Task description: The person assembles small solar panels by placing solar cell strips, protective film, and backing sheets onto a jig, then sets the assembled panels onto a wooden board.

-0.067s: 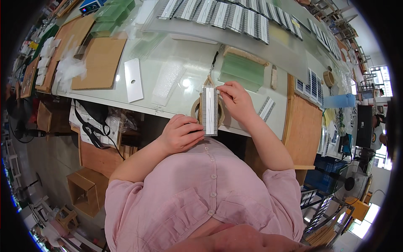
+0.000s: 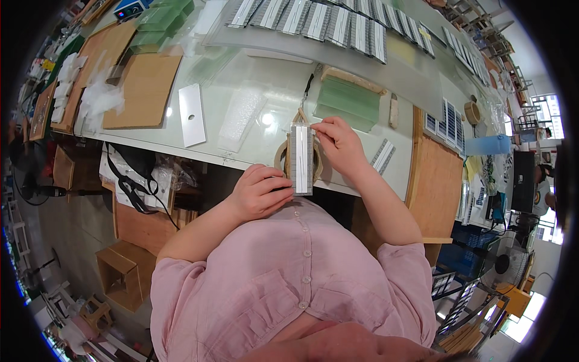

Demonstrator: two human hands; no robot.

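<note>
A narrow grey rectangular strip panel point(image 2: 302, 160) with a white band and thin lines down its middle lies lengthwise before me at the table's front edge. Under it sits a ring like a roll of tape point(image 2: 280, 161), mostly covered. My left hand point(image 2: 263, 192) is closed, its curled fingertips at the panel's lower left edge. At the upper right corner, the thumb and fingers of my right hand point(image 2: 339, 143) pinch together against the panel's edge. Beyond its far end a tan, pointed piece point(image 2: 300, 116) joins a dark cord. The undersides of both hands' grips are hidden.
Several similar panels point(image 2: 318, 23) lie in rows on a raised glass sheet. A stack of green glass point(image 2: 347, 104) stands beyond my right hand, with a small panel point(image 2: 383, 155) nearby. To the left are a white plate point(image 2: 192, 114) and cardboard point(image 2: 142, 90).
</note>
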